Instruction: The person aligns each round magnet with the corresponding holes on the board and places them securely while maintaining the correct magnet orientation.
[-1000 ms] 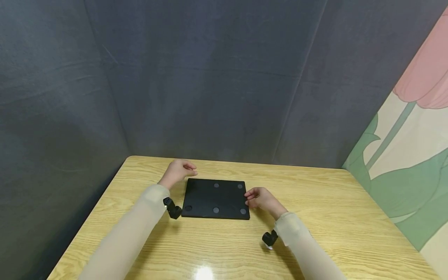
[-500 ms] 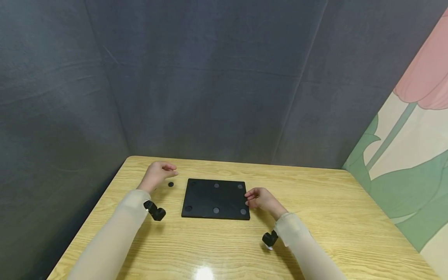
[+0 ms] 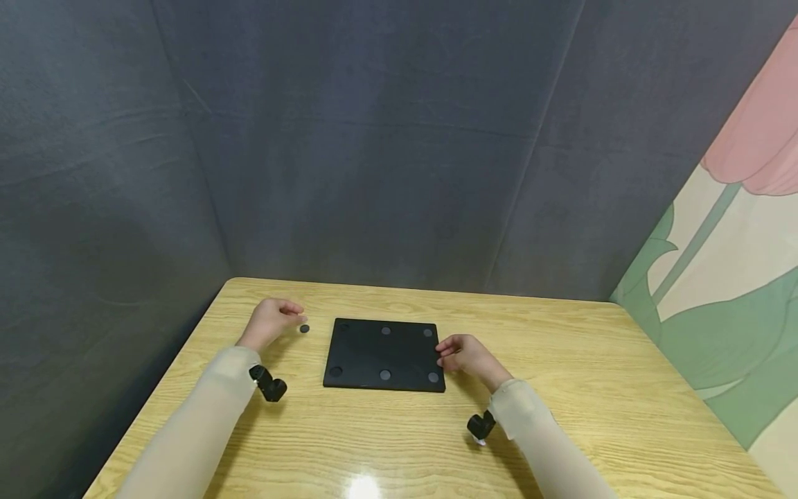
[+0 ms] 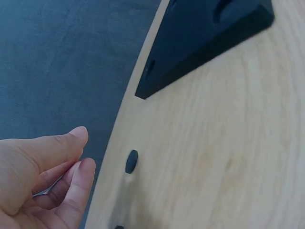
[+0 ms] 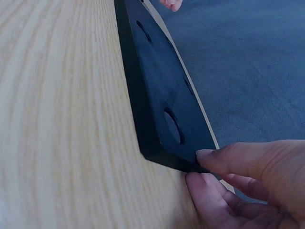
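A flat black board (image 3: 364, 353) with several round recesses lies on the wooden table. Left of it rests a small black disc (image 3: 304, 328). My left hand (image 3: 272, 323) hovers beside the disc, fingertips close over it. In the left wrist view the thumb and fingers of this hand (image 4: 50, 174) stand slightly apart with nothing between them, and the disc (image 4: 131, 161) lies apart from them on the wood. My right hand (image 3: 470, 358) pinches the board's right edge; in the right wrist view one fingertip (image 5: 206, 153) is on its top and another low against its side.
Part of a second small dark piece (image 4: 119, 227) shows at the bottom of the left wrist view. The light wooden table (image 3: 374, 436) ends at a dark grey cloth partition (image 3: 374, 152) behind and on the left. A flower-patterned cloth (image 3: 717, 277) hangs at the right.
My left hand has moved left from the board's far left corner, baring the black disc, then come down beside it. My right hand and the board have stayed in place.
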